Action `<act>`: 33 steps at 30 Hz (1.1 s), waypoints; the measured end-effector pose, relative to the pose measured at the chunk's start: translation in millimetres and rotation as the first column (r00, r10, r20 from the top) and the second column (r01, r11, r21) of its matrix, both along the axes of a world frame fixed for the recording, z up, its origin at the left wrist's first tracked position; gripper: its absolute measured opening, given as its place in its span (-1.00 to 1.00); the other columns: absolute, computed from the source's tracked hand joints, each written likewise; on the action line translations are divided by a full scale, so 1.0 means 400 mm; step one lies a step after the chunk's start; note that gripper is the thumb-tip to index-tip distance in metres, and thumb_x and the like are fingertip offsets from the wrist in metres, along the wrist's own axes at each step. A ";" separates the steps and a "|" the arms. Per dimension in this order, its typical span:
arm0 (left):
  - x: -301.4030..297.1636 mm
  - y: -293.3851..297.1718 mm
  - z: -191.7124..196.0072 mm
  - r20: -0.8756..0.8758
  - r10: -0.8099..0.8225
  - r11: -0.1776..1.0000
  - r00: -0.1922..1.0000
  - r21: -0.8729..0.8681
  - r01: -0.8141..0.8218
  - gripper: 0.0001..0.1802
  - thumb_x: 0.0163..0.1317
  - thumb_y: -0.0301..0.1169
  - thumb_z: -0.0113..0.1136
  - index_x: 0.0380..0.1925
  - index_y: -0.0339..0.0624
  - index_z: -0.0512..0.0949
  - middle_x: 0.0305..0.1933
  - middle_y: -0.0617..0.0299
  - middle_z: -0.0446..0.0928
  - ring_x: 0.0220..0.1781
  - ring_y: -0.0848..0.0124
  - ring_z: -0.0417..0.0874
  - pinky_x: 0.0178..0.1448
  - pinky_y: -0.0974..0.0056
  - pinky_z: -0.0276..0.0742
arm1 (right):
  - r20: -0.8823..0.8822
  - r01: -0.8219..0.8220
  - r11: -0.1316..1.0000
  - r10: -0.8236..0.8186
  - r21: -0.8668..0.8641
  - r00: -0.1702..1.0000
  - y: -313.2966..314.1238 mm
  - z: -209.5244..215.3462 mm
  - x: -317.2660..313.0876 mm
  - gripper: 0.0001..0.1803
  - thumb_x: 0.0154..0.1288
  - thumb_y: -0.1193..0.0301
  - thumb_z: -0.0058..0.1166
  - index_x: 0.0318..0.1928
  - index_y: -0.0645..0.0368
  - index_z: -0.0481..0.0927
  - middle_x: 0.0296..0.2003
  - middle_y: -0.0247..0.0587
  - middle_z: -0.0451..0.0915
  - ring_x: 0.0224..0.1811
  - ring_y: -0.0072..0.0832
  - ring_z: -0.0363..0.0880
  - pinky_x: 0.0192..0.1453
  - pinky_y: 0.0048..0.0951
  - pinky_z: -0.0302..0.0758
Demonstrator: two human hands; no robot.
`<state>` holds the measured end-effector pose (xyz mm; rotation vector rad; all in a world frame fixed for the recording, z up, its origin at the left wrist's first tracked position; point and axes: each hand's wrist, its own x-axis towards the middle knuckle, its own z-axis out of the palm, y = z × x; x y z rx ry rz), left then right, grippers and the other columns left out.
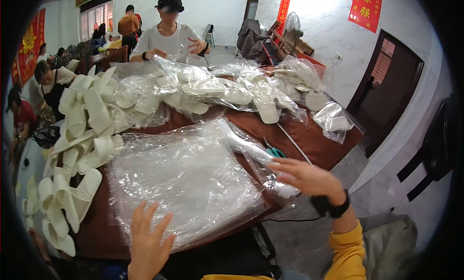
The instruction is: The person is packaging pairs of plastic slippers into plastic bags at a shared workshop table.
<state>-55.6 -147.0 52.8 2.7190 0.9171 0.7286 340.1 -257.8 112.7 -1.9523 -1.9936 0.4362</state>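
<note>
My left hand (149,241) is raised over the near edge of a stack of transparent plastic bags (183,178), its fingers spread and nothing in them. On the other side, my right hand (311,178) hovers by the near end of a folded strip of shiny transparent plastic (251,147), fingers stretched out and empty. Whether its fingertips touch the plastic, I cannot tell. Teal-handled scissors (275,151) lie just beyond that hand. Loose white slippers (99,113) are heaped along the table's left side. Across the far side lie white slippers in transparent bags (203,86).
A brown cloth (309,135) covers the table, with a thin white rod (295,143) on it. Opposite me stands a person in a white shirt (174,40), both hands raised behind the bagged slippers. Other people are at the left. A fan (293,26) and stacked furniture stand behind.
</note>
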 end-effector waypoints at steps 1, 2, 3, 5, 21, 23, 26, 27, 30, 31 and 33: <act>0.027 0.015 -0.027 0.021 -0.020 1.000 1.000 -0.019 0.020 -0.47 0.27 -0.36 0.14 0.27 -0.13 0.41 0.38 -0.07 0.28 0.46 -0.09 0.18 0.49 -0.15 0.06 | 0.054 0.065 0.998 -0.064 -0.009 0.996 -0.011 0.030 0.063 -0.59 0.47 0.23 -0.05 0.18 0.22 0.51 0.23 0.08 0.43 0.33 -0.07 0.35 0.35 -0.22 0.34; 0.047 0.023 -0.057 -0.053 -0.022 1.000 0.998 -0.020 0.021 -0.46 0.28 -0.32 0.14 0.28 -0.11 0.40 0.41 -0.09 0.23 0.47 -0.12 0.14 0.49 -0.18 0.03 | 0.102 0.122 0.993 -0.121 -0.008 0.987 -0.017 0.058 0.125 -0.62 0.46 0.25 -0.05 0.13 0.21 0.56 0.22 0.06 0.45 0.33 -0.08 0.35 0.35 -0.22 0.35; 0.055 0.026 -0.084 -0.143 -0.005 1.000 0.990 -0.013 0.003 -0.45 0.29 -0.29 0.13 0.30 -0.09 0.39 0.44 -0.11 0.17 0.49 -0.15 0.09 0.49 -0.22 0.00 | 0.176 0.174 0.985 -0.173 0.010 0.969 -0.001 0.057 0.198 -0.64 0.44 0.27 -0.03 0.09 0.22 0.59 0.23 0.07 0.45 0.34 -0.08 0.34 0.35 -0.22 0.34; 0.034 0.032 -0.147 -0.134 0.026 0.999 0.991 -0.042 -0.032 -0.46 0.30 -0.28 0.12 0.30 -0.07 0.40 0.44 -0.10 0.19 0.49 -0.15 0.09 0.49 -0.26 -0.05 | 0.241 0.302 0.946 -0.322 0.115 0.916 0.033 0.018 0.357 -0.64 0.39 0.27 0.02 0.05 0.23 0.62 0.28 0.12 0.39 0.37 -0.05 0.31 0.39 -0.21 0.31; 0.051 0.028 -0.233 -0.070 0.095 0.990 0.993 -0.096 -0.102 -0.51 0.29 -0.19 0.11 0.22 -0.02 0.48 0.41 -0.01 0.28 0.50 -0.07 0.12 0.52 -0.26 -0.18 | -0.619 0.781 0.544 -0.510 0.305 0.597 0.302 -0.044 0.731 -0.51 0.50 0.11 -0.14 0.24 0.17 0.43 0.12 -0.16 0.48 0.25 -0.39 0.44 -0.02 -0.26 0.61; 0.045 0.026 -0.220 -0.046 0.113 0.992 0.993 0.067 -0.109 -0.52 0.26 -0.26 0.17 0.19 -0.06 0.50 0.33 -0.01 0.36 0.37 -0.04 0.34 0.42 -0.16 0.17 | -0.758 0.734 0.564 -0.266 0.378 0.595 0.338 0.046 0.643 -0.48 0.52 0.12 -0.15 0.32 0.16 0.33 0.24 -0.20 0.39 0.31 -0.36 0.38 0.08 -0.21 0.59; 0.066 0.035 -0.207 0.032 0.024 0.999 0.999 0.026 -0.025 -0.58 0.13 -0.42 0.26 0.05 0.07 0.61 0.23 0.05 0.41 0.36 -0.06 0.30 0.42 -0.31 0.07 | -0.819 0.714 0.556 -0.098 0.426 0.565 0.297 0.170 0.551 -0.47 0.54 0.16 -0.16 0.36 0.20 0.27 0.32 -0.21 0.33 0.37 -0.33 0.30 0.18 -0.15 0.55; 0.067 0.034 -0.220 0.061 0.022 1.000 0.998 0.010 -0.023 -0.57 0.14 -0.38 0.28 0.07 0.18 0.60 0.19 0.11 0.47 0.36 -0.07 0.34 0.43 -0.38 -0.01 | -0.848 0.717 0.526 0.015 0.457 0.530 0.285 0.203 0.518 -0.47 0.55 0.19 -0.17 0.37 0.22 0.25 0.35 -0.21 0.31 0.40 -0.31 0.27 0.23 -0.10 0.53; 0.057 0.022 -0.221 0.052 -0.016 0.999 0.999 0.044 0.013 -0.59 0.19 -0.36 0.25 0.08 0.16 0.59 0.17 0.15 0.49 0.34 -0.01 0.38 0.44 -0.35 0.01 | -0.790 0.674 0.441 0.157 0.593 0.592 0.226 0.270 0.472 -0.45 0.56 0.15 -0.20 0.38 0.21 0.25 0.34 -0.22 0.31 0.40 -0.31 0.27 0.27 -0.11 0.50; 0.052 0.019 -0.219 0.048 -0.022 0.997 0.999 0.071 0.019 -0.59 0.20 -0.35 0.23 0.09 0.18 0.58 0.13 0.19 0.51 0.30 0.05 0.42 0.43 -0.34 0.05 | -0.762 0.644 0.425 0.213 0.636 0.611 0.203 0.301 0.443 -0.48 0.55 0.20 -0.20 0.37 0.20 0.27 0.35 -0.21 0.30 0.41 -0.31 0.26 0.34 -0.08 0.45; 0.055 0.015 -0.214 0.053 -0.039 0.995 0.998 0.097 0.034 -0.59 0.20 -0.35 0.23 0.09 0.19 0.57 0.12 0.19 0.51 0.28 0.07 0.43 0.42 -0.33 0.07 | -0.669 0.562 0.378 0.281 0.736 0.688 0.135 0.385 0.380 -0.54 0.55 0.24 -0.19 0.33 0.16 0.35 0.39 -0.24 0.27 0.42 -0.30 0.24 0.43 -0.13 0.37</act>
